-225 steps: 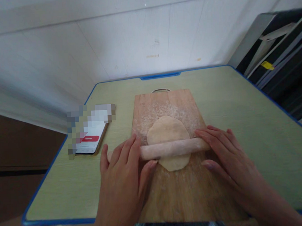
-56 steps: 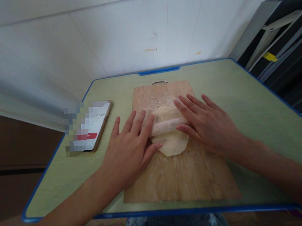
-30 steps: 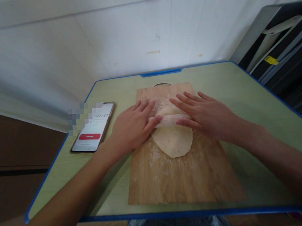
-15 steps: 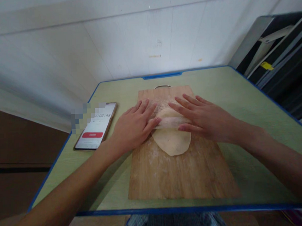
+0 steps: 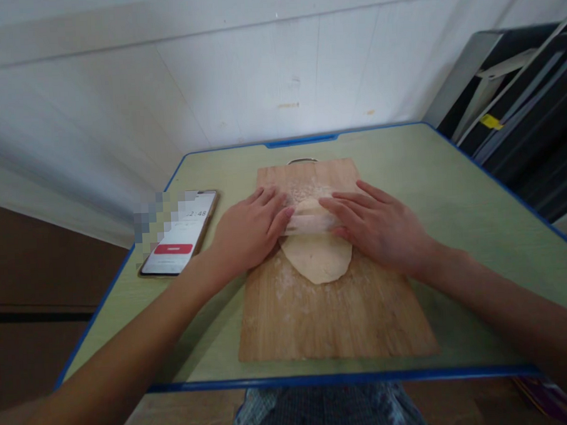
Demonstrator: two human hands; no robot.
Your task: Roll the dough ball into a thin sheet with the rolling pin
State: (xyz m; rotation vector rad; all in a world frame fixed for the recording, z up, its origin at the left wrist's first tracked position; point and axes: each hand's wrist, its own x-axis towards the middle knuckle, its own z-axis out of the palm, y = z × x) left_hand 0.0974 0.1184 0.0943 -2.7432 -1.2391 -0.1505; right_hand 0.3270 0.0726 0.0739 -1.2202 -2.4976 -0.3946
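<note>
Bare forearms (image 5: 148,344); blue checked garment (image 5: 327,411)

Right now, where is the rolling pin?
Near the head view's middle, the rolling pin lies across the dough on the wooden board, its ends under the left hand and right hand.

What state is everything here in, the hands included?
Rolling pin: lying across the dough, ends hidden by the hands.
Dough: rolled flat, partly covered.
Left hand: on the rolling pin, fingers extended.
Right hand: on the rolling pin, fingers extended.
Wooden board: flat on the table, dusted with white powder.
Phone: face up, screen lit, partly pixelated.
</note>
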